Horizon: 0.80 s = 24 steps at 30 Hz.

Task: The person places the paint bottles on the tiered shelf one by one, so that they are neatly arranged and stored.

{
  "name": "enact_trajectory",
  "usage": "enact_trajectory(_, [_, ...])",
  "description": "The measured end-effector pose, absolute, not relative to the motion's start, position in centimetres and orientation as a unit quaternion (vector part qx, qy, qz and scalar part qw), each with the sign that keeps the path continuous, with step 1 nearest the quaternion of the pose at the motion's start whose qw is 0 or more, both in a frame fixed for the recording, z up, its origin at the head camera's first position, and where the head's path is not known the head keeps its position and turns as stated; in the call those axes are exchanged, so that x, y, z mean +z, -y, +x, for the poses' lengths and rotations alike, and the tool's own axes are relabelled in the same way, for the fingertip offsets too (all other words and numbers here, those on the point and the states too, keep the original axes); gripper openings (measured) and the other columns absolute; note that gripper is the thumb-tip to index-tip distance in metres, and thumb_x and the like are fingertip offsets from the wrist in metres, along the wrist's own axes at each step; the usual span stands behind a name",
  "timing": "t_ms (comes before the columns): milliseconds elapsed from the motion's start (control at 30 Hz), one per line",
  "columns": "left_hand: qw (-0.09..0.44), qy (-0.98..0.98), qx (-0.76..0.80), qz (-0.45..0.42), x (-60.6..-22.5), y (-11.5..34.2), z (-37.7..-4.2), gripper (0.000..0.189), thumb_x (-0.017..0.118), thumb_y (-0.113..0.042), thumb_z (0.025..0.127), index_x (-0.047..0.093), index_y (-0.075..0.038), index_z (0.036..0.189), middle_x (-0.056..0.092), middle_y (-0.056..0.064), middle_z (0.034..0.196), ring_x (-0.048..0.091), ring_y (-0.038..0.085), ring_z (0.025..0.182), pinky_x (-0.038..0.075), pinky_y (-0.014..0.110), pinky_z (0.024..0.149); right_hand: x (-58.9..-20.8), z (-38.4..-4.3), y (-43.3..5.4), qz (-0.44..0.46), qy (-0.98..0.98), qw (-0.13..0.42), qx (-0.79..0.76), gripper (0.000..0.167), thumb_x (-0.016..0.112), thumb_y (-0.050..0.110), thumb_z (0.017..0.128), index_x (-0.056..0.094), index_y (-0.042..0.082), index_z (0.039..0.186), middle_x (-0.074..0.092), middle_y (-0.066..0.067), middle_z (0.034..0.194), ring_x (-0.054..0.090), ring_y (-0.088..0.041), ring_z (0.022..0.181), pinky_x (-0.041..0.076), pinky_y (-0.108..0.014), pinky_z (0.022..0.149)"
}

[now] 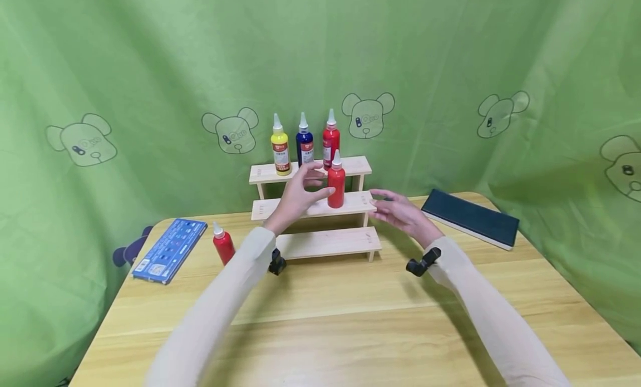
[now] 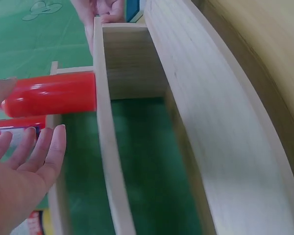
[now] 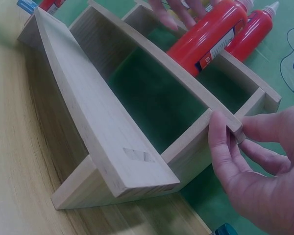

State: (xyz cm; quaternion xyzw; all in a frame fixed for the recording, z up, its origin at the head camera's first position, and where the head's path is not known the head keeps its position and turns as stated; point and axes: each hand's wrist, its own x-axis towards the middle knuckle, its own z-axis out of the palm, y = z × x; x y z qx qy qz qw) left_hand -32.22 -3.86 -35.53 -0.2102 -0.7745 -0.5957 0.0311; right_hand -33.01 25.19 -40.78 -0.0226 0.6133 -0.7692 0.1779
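A red paint bottle [image 1: 336, 187] stands upright on the middle tier of a three-step wooden rack [image 1: 325, 243]. My left hand [image 1: 299, 197] is beside it, thumb at the bottle and the other fingers spread apart from it, as the left wrist view shows too. With my right hand [image 3: 257, 161] I pinch the right end of the middle board between thumb and fingers. On the top tier are a yellow bottle [image 1: 281, 150], a dark blue bottle [image 1: 304, 142] partly hidden by my left hand, and another red bottle [image 1: 330, 139].
Another red bottle [image 1: 223, 246] stands on the table [image 1: 320, 326] left of the rack, partly covered by my left sleeve. A blue flat box [image 1: 170, 250] lies farther left. To the right lies a dark green box [image 1: 471, 217]. A green curtain [image 1: 300, 53] hangs behind.
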Motion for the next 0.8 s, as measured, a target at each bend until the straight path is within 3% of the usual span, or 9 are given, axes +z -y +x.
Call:
enact_trajectory(233, [0.044, 0.773, -0.589, -0.234, -33.7, 6.8, -30.6, 0.063, 0.080, -0.012, 0.093, 0.050, -0.003, 0.147, 0.059, 0.023, 0.143, 0.059, 0.043, 0.130, 0.055, 0.051, 0.106, -40.8, -32.9, -25.3, -0.018, -0.625, 0.178, -0.760, 0.064, 0.049, -0.003, 0.107, 0.022, 0.003, 0.165, 0.066, -0.005, 0.106, 0.072, -0.014, 0.090, 0.058, -0.026, 0.101])
enact_trajectory(433, [0.064, 0.789, -0.563, -0.237, -32.7, 10.7, -29.3, 0.062, 0.081, -0.016, 0.093, 0.052, -0.003, 0.146, 0.059, 0.022, 0.143, 0.060, 0.039, 0.128, 0.051, 0.057, 0.110, -41.0, -33.1, -25.2, -0.018, -0.616, 0.177, -0.767, 0.065, 0.049, -0.005, 0.106, 0.022, 0.002, 0.165, 0.068, -0.005, 0.108, 0.072, -0.014, 0.091, 0.059, -0.026, 0.098])
enact_trajectory(800, [0.093, 0.852, -0.484, -0.174, -33.4, 21.1, -26.8, 0.059, 0.080, -0.026, 0.095, 0.054, -0.007, 0.145, 0.061, 0.016, 0.144, 0.057, 0.035, 0.134, 0.049, 0.052, 0.112, -40.8, -33.0, -25.2, -0.020, -0.611, 0.173, -0.772, 0.065, 0.049, -0.006, 0.106, 0.021, 0.000, 0.165, 0.067, -0.005, 0.110, 0.072, -0.014, 0.092, 0.057, -0.027, 0.102])
